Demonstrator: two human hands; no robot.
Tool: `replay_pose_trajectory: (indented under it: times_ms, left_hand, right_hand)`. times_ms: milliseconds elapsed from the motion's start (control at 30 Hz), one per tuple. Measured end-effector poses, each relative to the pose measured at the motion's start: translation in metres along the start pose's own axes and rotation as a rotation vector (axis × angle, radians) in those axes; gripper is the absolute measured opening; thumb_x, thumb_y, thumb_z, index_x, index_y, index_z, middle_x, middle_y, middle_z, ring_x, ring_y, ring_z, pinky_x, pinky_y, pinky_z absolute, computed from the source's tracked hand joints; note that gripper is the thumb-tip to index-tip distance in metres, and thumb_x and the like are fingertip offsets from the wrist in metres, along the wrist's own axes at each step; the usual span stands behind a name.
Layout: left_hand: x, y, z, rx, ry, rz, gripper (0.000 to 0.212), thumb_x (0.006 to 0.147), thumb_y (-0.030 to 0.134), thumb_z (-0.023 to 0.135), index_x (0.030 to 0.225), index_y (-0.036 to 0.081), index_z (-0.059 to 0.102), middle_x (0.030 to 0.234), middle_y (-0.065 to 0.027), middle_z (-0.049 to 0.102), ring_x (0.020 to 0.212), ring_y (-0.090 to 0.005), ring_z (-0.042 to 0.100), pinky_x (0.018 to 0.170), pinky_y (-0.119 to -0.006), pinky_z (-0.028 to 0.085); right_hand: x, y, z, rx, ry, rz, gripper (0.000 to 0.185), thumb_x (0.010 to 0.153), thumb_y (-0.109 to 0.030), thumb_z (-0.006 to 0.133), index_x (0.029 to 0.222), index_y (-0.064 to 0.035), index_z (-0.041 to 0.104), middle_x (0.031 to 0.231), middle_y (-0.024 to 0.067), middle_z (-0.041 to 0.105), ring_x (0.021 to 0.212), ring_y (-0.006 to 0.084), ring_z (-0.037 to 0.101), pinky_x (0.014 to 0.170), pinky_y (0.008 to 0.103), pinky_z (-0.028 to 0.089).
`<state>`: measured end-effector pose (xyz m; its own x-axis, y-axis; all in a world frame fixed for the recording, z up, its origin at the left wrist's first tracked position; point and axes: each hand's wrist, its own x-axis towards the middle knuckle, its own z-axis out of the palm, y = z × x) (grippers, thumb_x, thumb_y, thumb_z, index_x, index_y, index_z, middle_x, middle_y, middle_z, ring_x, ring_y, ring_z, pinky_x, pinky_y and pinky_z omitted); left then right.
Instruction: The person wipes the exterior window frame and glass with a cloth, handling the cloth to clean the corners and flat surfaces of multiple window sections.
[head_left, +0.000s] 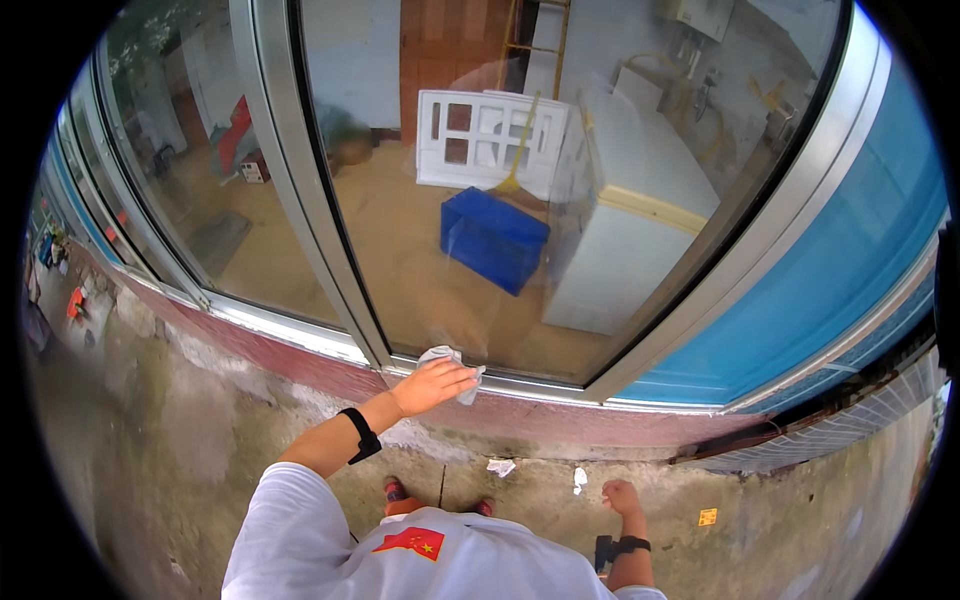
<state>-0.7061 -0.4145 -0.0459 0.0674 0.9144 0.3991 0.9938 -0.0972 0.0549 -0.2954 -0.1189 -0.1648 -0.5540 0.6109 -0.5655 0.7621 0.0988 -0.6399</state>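
Observation:
My left hand (437, 386) presses a crumpled white cloth or paper wipe (444, 354) against the bottom of a glass window pane (405, 247). The wipe overlaps the lower rail of the metal window frame (525, 388), near its left corner. Part of the wipe is hidden under my palm. My right hand (621, 496) hangs low at my right side with curled fingers, away from the window. Nothing shows in it. Two crumpled white pieces of paper, one on the left (501, 467) and one on the right (580, 480), lie on the ground nearby.
A reddish wall base (570, 427) runs under the window, above stained concrete ground (187, 480). A blue panel (780, 300) adjoins on the right. Behind the glass are a blue crate (495, 236), a white panel (491, 169) and a white cabinet (622, 262). A yellow card (707, 517) lies at right.

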Motion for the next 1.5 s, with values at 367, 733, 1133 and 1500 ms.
replay_pose_trajectory:
  times_ms: [367, 733, 1133, 1500]
  left_hand:
    - [0.046, 0.083, -0.003, -0.559, 0.094, 0.053, 0.064, 0.080, 0.003, 0.053, 0.137, -0.001, 0.022, 0.136, -0.0169, 0.037, 0.124, -0.0285, 0.039, 0.106, -0.041, 0.029]
    - [-0.157, -0.021, -0.070, -0.524, -0.310, -0.519, 0.037, 0.082, 0.015, 0.054, 0.118, 0.008, 0.053, 0.112, -0.0156, 0.058, 0.100, -0.0329, 0.056, 0.085, -0.040, 0.045]
    - [-0.295, -0.034, -0.108, -0.468, -0.159, -1.008, 0.030, 0.081, 0.017, 0.055, 0.109, 0.006, 0.060, 0.098, -0.0172, 0.063, 0.089, -0.0322, 0.061, 0.077, -0.037, 0.048]
    - [-0.281, -0.054, -0.102, -0.494, -0.153, -0.923, 0.030, 0.083, 0.019, 0.054, 0.110, 0.008, 0.060, 0.103, -0.0176, 0.062, 0.092, -0.0329, 0.059, 0.079, -0.037, 0.047]
  right_hand:
    - [-0.053, -0.252, 0.103, 1.156, -0.606, -0.346, 0.054, 0.088, -0.034, 0.055, 0.131, -0.0048, 0.037, 0.126, 0.0109, 0.047, 0.109, 0.0204, 0.052, 0.090, 0.0348, 0.044]
    - [-0.071, 0.002, 0.019, 0.526, 0.293, 0.073, 0.023, 0.073, -0.001, 0.056, 0.095, 0.0033, 0.061, 0.080, 0.0098, 0.063, 0.067, 0.0185, 0.060, 0.056, 0.0310, 0.051]
    - [-0.207, -0.263, -0.173, -0.057, 0.999, -0.546, 0.032, 0.085, 0.001, 0.048, 0.116, 0.0008, 0.056, 0.114, 0.0114, 0.058, 0.108, 0.0193, 0.051, 0.096, 0.0292, 0.035]
    - [-0.113, -0.528, 0.079, -0.568, 1.569, -1.285, 0.044, 0.069, 0.009, 0.055, 0.110, -0.0059, 0.061, 0.116, 0.0164, 0.052, 0.109, 0.0339, 0.049, 0.093, 0.0347, 0.039]
